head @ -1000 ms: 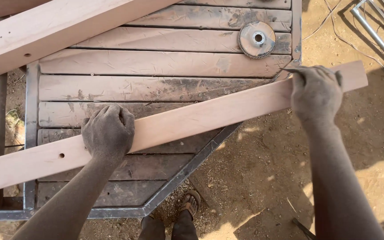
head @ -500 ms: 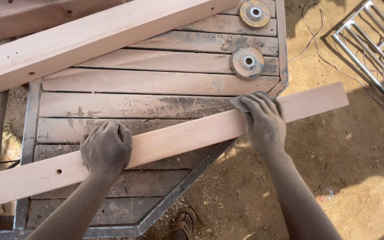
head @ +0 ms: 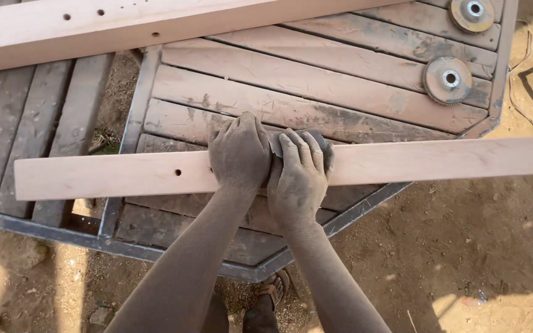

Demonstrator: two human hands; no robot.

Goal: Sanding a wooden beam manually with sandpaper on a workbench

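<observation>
Here the long pale wooden plank (head: pixel 402 163), rigid and probably fairly light, lies across mid-frame on the slatted wooden surface (head: pixel 316 86), with the left hand (head: pixel 240 151) and right hand (head: pixel 298 176) clamped side by side over its middle, a balanced hold.

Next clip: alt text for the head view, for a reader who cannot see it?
Left hand and right hand press side by side on a pale wooden plank lying across a weathered slatted table; the right hand holds grey sandpaper.
</observation>
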